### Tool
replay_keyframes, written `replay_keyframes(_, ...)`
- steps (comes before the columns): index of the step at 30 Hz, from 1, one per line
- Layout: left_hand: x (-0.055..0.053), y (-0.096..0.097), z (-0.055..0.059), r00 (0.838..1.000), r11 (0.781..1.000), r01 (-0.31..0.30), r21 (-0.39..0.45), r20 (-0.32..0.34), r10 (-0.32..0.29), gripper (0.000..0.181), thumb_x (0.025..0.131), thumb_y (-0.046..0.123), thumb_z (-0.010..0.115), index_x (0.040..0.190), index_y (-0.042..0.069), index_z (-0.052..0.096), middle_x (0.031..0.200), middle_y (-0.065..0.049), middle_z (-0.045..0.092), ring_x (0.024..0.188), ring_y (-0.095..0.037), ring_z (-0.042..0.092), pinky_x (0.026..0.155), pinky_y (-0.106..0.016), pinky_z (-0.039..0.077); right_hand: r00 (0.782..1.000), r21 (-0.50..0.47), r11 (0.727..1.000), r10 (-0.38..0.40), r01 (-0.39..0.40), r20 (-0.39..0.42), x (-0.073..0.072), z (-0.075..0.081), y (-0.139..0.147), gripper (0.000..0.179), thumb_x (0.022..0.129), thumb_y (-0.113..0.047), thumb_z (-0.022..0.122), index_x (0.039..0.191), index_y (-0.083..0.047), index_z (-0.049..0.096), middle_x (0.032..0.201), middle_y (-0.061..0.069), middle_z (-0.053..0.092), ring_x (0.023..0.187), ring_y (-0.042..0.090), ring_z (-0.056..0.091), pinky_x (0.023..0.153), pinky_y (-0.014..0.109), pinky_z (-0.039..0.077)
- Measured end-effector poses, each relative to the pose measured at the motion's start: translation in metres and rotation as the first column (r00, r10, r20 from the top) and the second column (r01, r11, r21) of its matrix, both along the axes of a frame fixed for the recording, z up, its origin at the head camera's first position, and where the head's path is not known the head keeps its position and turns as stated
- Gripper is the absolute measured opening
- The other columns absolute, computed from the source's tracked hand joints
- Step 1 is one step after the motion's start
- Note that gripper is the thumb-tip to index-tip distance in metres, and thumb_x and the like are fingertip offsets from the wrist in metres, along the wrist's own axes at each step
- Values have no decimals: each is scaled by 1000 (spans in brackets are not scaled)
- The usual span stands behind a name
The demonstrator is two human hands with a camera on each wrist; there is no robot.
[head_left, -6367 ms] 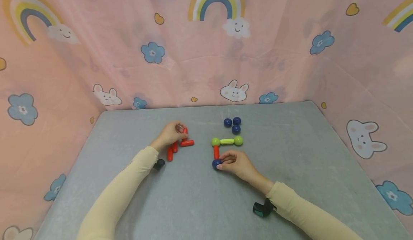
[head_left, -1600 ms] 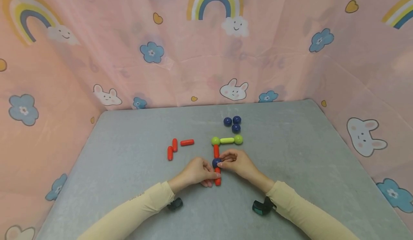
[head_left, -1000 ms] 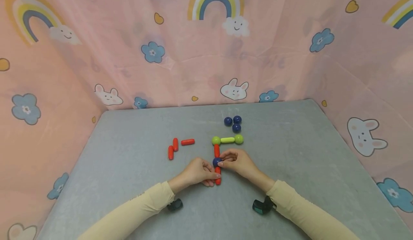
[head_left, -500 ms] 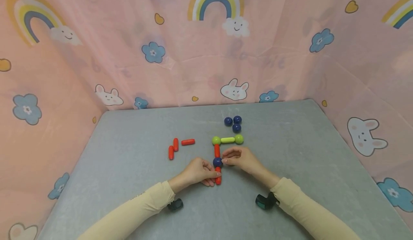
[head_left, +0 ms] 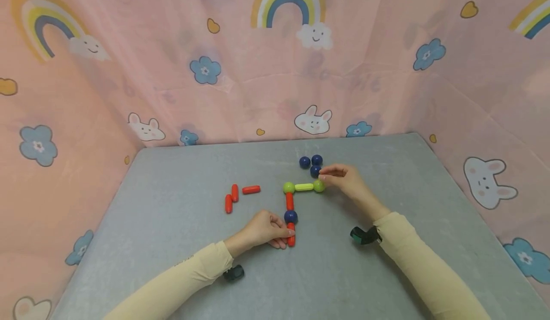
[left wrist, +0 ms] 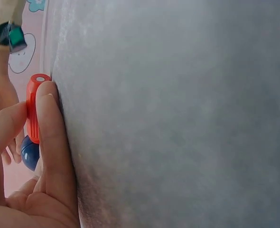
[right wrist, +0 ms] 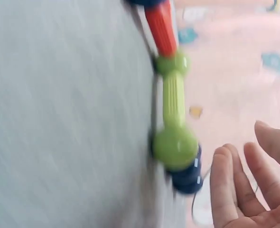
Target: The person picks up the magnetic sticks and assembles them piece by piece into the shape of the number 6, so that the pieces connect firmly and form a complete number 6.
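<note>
While the left hand is pinching the end red rod between thumb and fingers, the right hand is hovering with fingers loosely extended, grasping nothing. The right wrist view is showing its fingers standing just clear of the outer green ball. From where I am standing, an angled chain is lying mid-way across the grey worktop. The end red rod is touching a dark blue ball; beyond this, an inner red rod is pointing at the far edge and meeting the corner green ball. There the pale green rod is turning toward the right edge, ending at the outer green ball. Three loose blue balls are sitting clustered nearer the far edge. Three loose red rods are lying toward the left edge.
</note>
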State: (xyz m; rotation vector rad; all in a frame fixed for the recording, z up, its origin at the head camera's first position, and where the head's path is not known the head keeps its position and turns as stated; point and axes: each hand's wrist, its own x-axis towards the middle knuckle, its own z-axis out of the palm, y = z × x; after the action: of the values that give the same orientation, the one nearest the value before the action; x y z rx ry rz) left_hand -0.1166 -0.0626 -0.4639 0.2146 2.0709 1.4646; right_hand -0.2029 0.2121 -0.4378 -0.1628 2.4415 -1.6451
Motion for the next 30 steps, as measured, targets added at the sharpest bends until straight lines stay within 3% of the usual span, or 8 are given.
replay_keyframes(7, 0, 0, 0, 1000, 1000, 1, 6, 4, -1, 17, 85, 20, 78, 80, 4, 74, 61, -3, 71, 54, -8, 67, 54, -24, 57, 997, 44, 998, -53, 55, -52, -36, 10, 19, 43, 96, -23, 66, 130, 1, 60, 127, 21, 65, 90, -4, 61, 92, 30, 53)
replay_keyframes(11, 0, -1, -1, 1000, 1000, 0, 5, 5, 0, 17, 85, 21, 78, 80, 5, 73, 60, -3, 71, 54, -8, 67, 53, -24, 56, 997, 127, 992, -14, 23, -73, -59, 0, 28, 44, 96, -29, 66, 133, -6, 60, 133, 17, 64, 108, 13, 64, 98, 37, 49)
replay_keyframes(14, 0, -1, -1, 1000, 1000, 2, 1, 7, -2, 17, 85, 21, 79, 80, 5, 73, 60, -2, 70, 54, -8, 67, 53, -23, 56, 998, 145, 989, 25, -16, -64, -77, -17, 35, 47, 95, -34, 67, 136, -13, 60, 136, 12, 63, 125, 29, 58, 105, 45, 46)
replay_keyframes(25, -1, -1, 0, 1000, 1000, 4, 2, 7, -4, 18, 85, 21, 79, 80, 5, 73, 60, -2, 70, 54, -8, 67, 53, -24, 56, 992, 186, 975, 129, -124, -15, -96, -23, 27, 49, 91, -41, 70, 135, -21, 62, 141, 7, 61, 135, 28, 51, 113, 50, 40)
replay_keyframes(30, 0, -1, -2, 1000, 1000, -3, 2, 6, 3, 18, 84, 21, 79, 80, 5, 73, 61, -4, 71, 54, -8, 67, 54, -25, 57, 991, 172, 976, 131, -130, 8, -99, -27, 25, 51, 89, -41, 72, 134, -20, 63, 143, 7, 59, 140, 30, 46, 116, 52, 35)
